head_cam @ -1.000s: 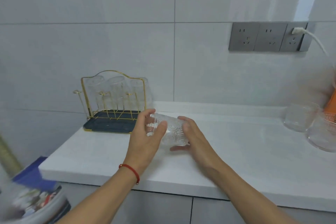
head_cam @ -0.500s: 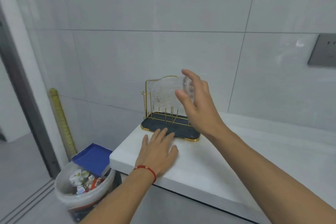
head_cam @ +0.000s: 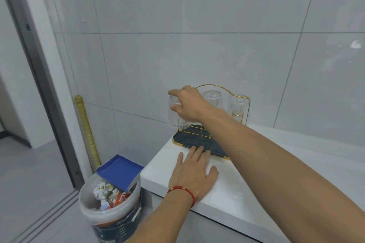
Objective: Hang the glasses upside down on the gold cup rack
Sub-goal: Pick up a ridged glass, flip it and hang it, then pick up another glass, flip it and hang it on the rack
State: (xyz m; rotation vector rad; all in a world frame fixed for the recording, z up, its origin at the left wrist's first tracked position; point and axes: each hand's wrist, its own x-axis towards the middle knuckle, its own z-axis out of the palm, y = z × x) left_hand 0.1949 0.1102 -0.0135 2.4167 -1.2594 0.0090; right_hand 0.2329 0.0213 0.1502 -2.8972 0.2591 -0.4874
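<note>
The gold cup rack (head_cam: 240, 96) with a dark drip tray (head_cam: 192, 138) stands at the counter's left end against the wall. My right hand (head_cam: 189, 105) grips the base of a clear ribbed glass (head_cam: 176, 119), held upside down over the rack's left side. Two more glasses, one (head_cam: 213, 98) in the middle and one (head_cam: 239, 107) at the right, hang upside down on the rack. My left hand (head_cam: 194, 171), a red string at its wrist, lies flat and spread on the white counter (head_cam: 246, 189), fingertips touching the tray's front edge.
Below the counter's left edge stands a white bucket (head_cam: 110, 213) full of rubbish, with a blue box (head_cam: 120, 169) leaning in it. A yellow tape measure (head_cam: 87, 130) runs up the wall beside a grey door frame (head_cam: 39, 77).
The view has swung further left. My right hand carried the glass from in front of the rack to its left side and turned it upside down. My left hand stays flat on the counter.
</note>
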